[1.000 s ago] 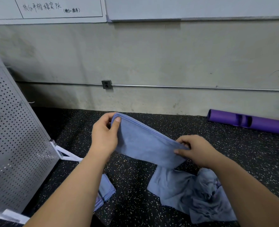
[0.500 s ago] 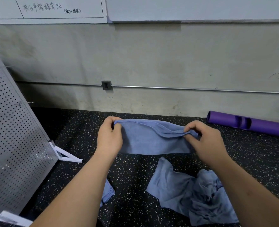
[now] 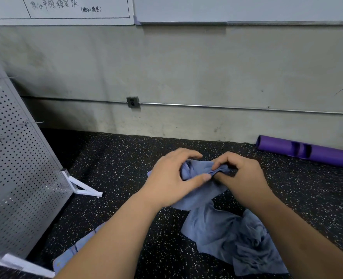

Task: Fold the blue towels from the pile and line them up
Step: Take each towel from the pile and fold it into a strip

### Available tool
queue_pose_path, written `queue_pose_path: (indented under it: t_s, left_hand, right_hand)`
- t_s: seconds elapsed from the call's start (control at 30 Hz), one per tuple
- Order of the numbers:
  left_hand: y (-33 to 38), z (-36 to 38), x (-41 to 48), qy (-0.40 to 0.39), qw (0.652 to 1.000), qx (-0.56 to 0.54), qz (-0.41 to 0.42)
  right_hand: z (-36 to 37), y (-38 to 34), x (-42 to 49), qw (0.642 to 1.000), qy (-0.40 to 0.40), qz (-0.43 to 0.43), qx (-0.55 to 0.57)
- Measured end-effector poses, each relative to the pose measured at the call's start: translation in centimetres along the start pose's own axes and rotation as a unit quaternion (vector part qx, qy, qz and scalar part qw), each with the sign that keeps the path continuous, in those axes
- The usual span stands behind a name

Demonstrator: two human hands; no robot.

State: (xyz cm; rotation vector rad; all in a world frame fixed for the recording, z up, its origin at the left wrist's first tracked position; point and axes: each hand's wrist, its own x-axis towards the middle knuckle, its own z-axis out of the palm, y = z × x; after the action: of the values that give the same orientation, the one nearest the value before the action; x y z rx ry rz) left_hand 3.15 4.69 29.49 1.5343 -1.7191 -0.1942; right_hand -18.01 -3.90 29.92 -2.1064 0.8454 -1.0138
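Note:
A blue towel (image 3: 198,194) hangs above the speckled black floor, bunched at its top edge between both hands. My left hand (image 3: 170,178) grips the gathered edge with thumb and fingers. My right hand (image 3: 241,174) pinches the same edge right beside it, the two hands almost touching. Below them a crumpled pile of blue towels (image 3: 237,238) lies on the floor. A folded blue towel (image 3: 74,252) lies at the lower left, partly hidden behind my left forearm.
A grey perforated metal panel (image 3: 15,168) on a white foot (image 3: 84,188) leans at the left. A purple roller (image 3: 307,151) lies along the concrete wall at the right. A conduit pipe with an outlet box (image 3: 133,102) runs along the wall.
My hands have come together from a wide spread, bringing the towel's two ends to meet so it now hangs doubled and bunched. The pile has not moved.

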Motion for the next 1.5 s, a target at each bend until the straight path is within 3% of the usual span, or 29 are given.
queue_pose_path:
  t_s: [0.13,0.43,0.6,1.1,1.5]
  left_hand:
    - [0.5,1.0,0.0,-0.045,0.999,0.009,-0.013]
    - [0.3,1.7,-0.1,-0.041,0.991,-0.078,-0.105]
    - [-0.2,2.0,0.1,-0.002,0.982,-0.141,-0.126]
    - [0.4,2.0,0.3,0.013,0.952,-0.260,-0.163]
    - [0.0,2.3,0.3,0.042,0.939,-0.297,-0.171]
  right_hand:
    - [-0.1,-0.4,-0.2,1.000,-0.022,0.010,0.017]
    - [-0.3,-0.1,-0.1,1.000,-0.023,-0.001,-0.013]
    - [-0.2,-0.1,0.2,0.999,0.014,-0.038,-0.033]
    - [0.3,-0.2,0.3,0.993,0.109,0.025,0.043]
    - [1.5,0.4,0.0,0.997,0.039,0.038,0.061]
